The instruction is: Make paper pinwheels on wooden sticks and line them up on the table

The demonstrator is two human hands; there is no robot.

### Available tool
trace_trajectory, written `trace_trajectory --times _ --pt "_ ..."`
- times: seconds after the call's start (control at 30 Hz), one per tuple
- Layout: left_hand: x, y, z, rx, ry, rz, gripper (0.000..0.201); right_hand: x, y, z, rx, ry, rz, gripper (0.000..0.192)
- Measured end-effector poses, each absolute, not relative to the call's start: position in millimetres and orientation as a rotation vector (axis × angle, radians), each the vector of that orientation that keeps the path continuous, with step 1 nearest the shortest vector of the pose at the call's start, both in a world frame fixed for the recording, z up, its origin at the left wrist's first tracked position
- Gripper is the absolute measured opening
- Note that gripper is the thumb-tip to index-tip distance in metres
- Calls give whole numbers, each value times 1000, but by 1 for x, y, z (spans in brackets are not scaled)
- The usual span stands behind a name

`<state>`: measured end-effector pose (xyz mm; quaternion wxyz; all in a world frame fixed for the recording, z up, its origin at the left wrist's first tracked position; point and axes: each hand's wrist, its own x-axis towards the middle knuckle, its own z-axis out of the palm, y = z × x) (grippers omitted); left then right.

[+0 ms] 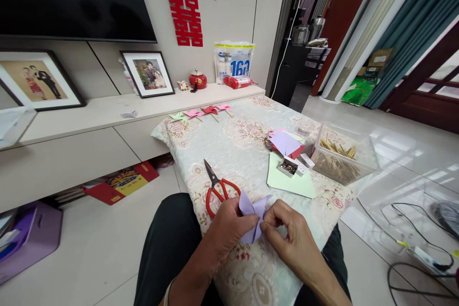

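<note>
A purple paper pinwheel [247, 205], its corners folded inward, is held just above the near edge of the cloth-covered table. My left hand [229, 224] grips its left side, thumb pressed on the folded middle. On its right side, my right hand [287, 229] pinches the paper between thumb and forefinger; anything small inside that pinch is hidden. Red-handled scissors [218, 186] lie beside my left hand, blades pointing away from me. Farther right are a stack of pale green paper sheets [287, 179] and a small open box of metal pins [288, 166].
Finished pinwheels on sticks [210, 111] lie at the table's far left. Coloured paper squares [285, 142] are piled at the right, near a clear plastic box [344, 153] of thin sticks. Framed photos [147, 74] stand on the cabinet. Cables [416, 267] run over the floor.
</note>
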<state>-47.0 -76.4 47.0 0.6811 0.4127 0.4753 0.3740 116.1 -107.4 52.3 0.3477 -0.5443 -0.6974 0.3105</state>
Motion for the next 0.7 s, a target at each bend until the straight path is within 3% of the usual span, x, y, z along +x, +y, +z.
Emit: trace_trajectory --times 0.7 --pt "-48 -77 35 1083 1195 811 6 116 -105 50 -1485 -1790 827 14"
